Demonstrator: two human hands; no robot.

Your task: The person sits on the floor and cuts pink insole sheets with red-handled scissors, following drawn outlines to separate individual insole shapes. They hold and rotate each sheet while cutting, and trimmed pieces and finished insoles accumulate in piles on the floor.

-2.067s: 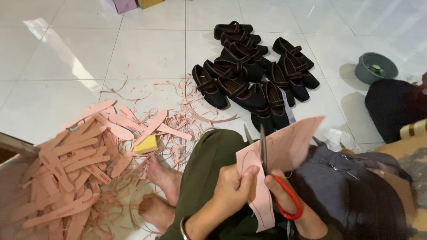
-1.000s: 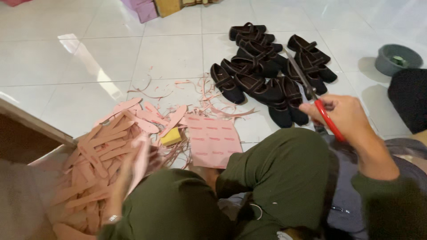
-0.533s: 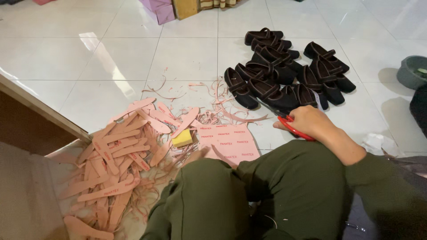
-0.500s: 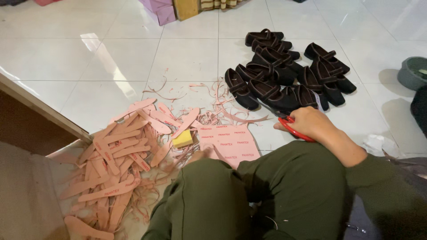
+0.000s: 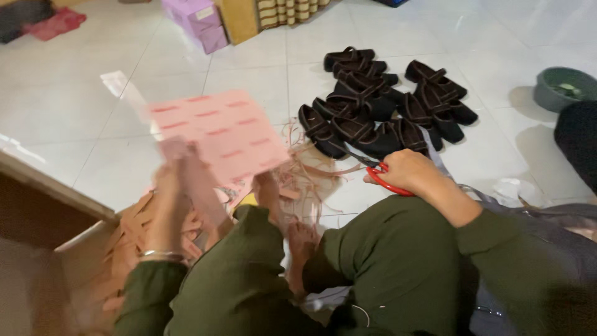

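While the pink sheet (image 5: 221, 134) lay flat on the tiled floor (image 5: 81, 118) half a second ago, beside the pile of cut strips, we now find it lifted into the air in the head view, our only view, held by the left hand (image 5: 177, 171), whose fingers look closed on a lower corner, though blur softens the grip. A second, narrower pink piece (image 5: 202, 193) hangs under that hand; we cannot tell whether it is a separate piece or a fold of the sheet. The right hand (image 5: 407, 174) rests low on the floor just in front of the right knee, fingers wrapped around the red handles of the scissors (image 5: 379, 174), the blades pointing toward the black shoes (image 5: 379, 106); it sits much as it did half a second ago, so the change is all on the left side. We read this as fresh material picked up, with no cut begun on it: blades and sheet are well apart. Pink offcuts (image 5: 311, 168) lie on the tiles between sheet and shoes, and the strip pile (image 5: 134, 230) sits by the left forearm, near a bare foot (image 5: 301, 242). A grey-green bowl (image 5: 563, 87) stands far right; a purple box (image 5: 199, 22) stands at the top.
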